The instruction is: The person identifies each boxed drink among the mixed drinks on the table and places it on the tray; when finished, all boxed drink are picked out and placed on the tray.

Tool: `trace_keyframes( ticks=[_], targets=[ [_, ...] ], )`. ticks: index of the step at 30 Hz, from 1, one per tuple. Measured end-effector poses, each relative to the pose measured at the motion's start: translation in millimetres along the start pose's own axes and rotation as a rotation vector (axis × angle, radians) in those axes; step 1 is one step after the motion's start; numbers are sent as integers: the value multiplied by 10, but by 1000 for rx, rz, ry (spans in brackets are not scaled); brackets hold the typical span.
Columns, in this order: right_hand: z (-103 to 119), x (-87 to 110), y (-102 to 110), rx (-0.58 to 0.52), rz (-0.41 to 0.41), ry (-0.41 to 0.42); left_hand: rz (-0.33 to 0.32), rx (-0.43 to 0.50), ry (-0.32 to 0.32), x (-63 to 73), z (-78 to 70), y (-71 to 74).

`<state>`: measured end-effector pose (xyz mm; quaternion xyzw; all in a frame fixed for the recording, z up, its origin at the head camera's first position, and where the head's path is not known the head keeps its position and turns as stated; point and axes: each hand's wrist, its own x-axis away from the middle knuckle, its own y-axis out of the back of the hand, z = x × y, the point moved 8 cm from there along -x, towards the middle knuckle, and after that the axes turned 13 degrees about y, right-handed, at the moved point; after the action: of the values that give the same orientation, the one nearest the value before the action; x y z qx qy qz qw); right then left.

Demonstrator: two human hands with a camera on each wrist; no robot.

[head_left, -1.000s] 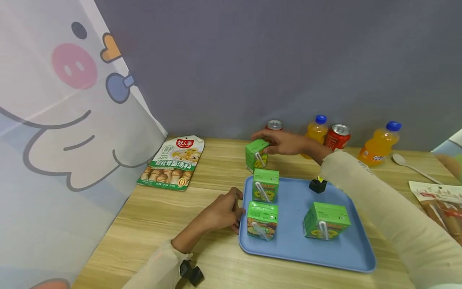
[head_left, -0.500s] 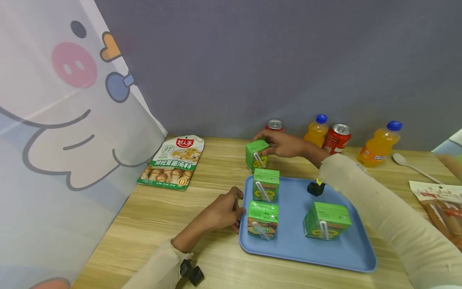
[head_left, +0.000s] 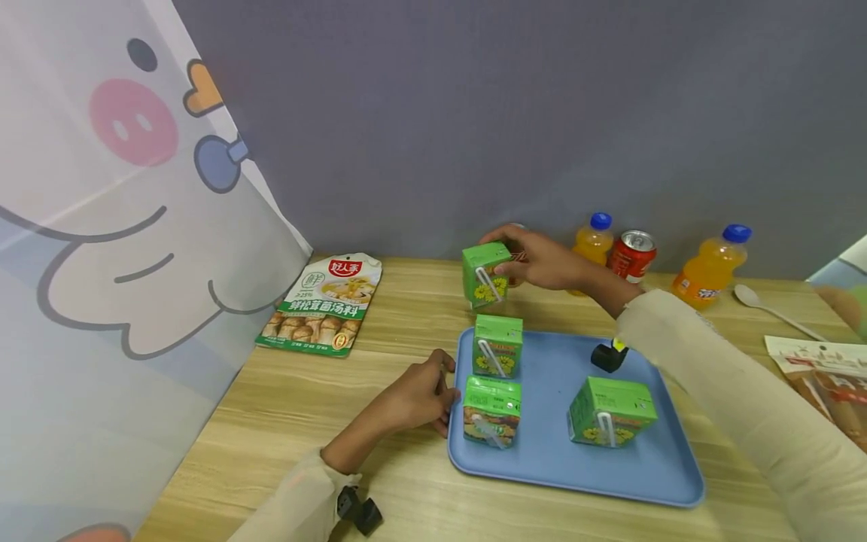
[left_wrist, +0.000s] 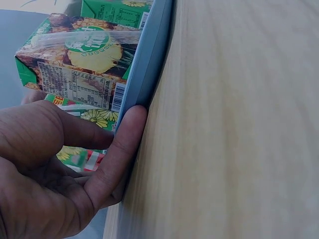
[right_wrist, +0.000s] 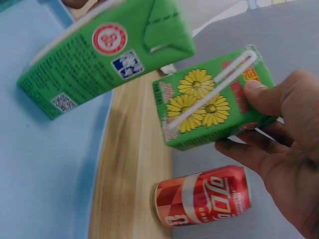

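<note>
In the head view my right hand grips a green drink carton with a white straw and yellow flowers, just behind the blue tray. The right wrist view shows the thumb on the carton's front and fingers under it. My left hand holds the tray's left rim, thumb and fingers on either side of it in the left wrist view. On the tray stand a flowered carton at the back left, a pineapple-print carton in front of it, and another flowered carton at the right.
Behind the right hand stands a red can. Further right are two orange drink bottles, another red can, a white spoon and a clear-fronted food packet. A mushroom soup packet lies left. A grey wall rises behind.
My right hand has lifted the drink carton off the table and moved it slightly up and right. The left hand stays on the tray's rim.
</note>
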<state>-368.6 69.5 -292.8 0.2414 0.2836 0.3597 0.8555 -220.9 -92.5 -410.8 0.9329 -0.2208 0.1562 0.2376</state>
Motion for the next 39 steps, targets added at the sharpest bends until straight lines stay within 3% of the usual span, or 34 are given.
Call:
trace_keyframes(
  ticks=[5, 11, 18, 29, 34, 39],
  targets=[
    [118, 160, 193, 48, -104, 7, 2, 3, 4, 3, 1, -3],
    [180, 483, 433, 107, -208, -112, -1, 14, 7, 11, 9, 7],
    [269, 883, 568, 142, -258, -202, -1, 23, 1, 23, 7, 13],
    [309, 1422, 570, 223, -277, -278, -4, 16, 0, 18, 7, 8],
    [287, 1593, 498, 285, -275, -293, 0, 18, -2, 13, 5, 3],
    [217, 1721, 397, 268, -265, -276, 3, 16, -7, 7, -5, -7]
  ],
)
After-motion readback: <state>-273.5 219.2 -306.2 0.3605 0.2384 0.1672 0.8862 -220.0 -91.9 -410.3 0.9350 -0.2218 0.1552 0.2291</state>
